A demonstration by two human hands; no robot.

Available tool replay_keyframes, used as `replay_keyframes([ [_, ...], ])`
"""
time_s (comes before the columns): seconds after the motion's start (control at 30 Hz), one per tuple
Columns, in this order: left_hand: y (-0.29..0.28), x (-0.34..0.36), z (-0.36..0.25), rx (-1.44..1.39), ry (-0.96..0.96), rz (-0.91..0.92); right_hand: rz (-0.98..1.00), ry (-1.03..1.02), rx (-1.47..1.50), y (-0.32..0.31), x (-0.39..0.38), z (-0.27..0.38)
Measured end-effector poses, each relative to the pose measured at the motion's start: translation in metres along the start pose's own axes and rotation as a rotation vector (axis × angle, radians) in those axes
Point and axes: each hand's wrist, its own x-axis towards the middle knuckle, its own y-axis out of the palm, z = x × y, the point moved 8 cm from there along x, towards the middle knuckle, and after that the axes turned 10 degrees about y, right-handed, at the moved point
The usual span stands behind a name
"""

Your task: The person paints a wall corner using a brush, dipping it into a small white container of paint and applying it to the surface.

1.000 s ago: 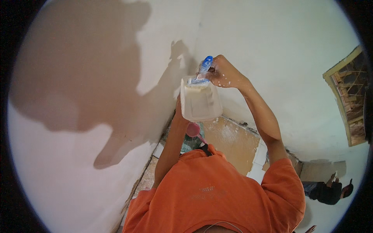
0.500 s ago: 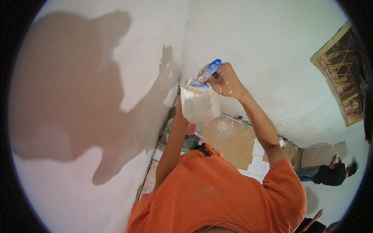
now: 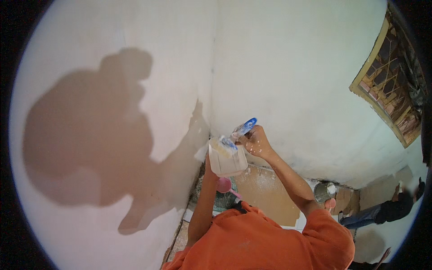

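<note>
My right hand point(image 3: 257, 143), spotted with white paint, is closed on a paintbrush point(image 3: 248, 126) with a blue, paint-smeared handle. The brush's bristle end dips to the left, into the mouth of a whitish see-through plastic container point(image 3: 228, 167). Holding that container up from its left side is my left hand point(image 3: 208, 164); most of its fingers are hidden behind the container. Both hands are in front of a wall corner, the container just right of the left wall point(image 3: 175, 135).
Below lie a pink dipper point(image 3: 224, 185) and a cardboard sheet point(image 3: 256, 193) on the floor. A bucket point(image 3: 323, 191) stands right, near another pink dipper point(image 3: 330, 204). A wooden-framed opening point(image 3: 382, 76) is in the right wall. Another person point(image 3: 391, 208) is at the far right.
The view has tilted upward, so hands, container and brush appear lower. My right hand keeps the brush at the container's mouth. The bucket has come into sight.
</note>
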Motion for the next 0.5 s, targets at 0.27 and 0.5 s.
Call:
replay_keyframes([
  [0.27, -0.012, 0.030, 0.011, -0.919, -0.133, -0.357, -0.070, 0.206, 0.165, -0.027, 0.018, -0.047],
  [0.5, -0.049, 0.076, -0.002, -1.278, -0.086, -0.549, -0.290, 0.083, 0.762, -0.094, 0.147, -0.109],
])
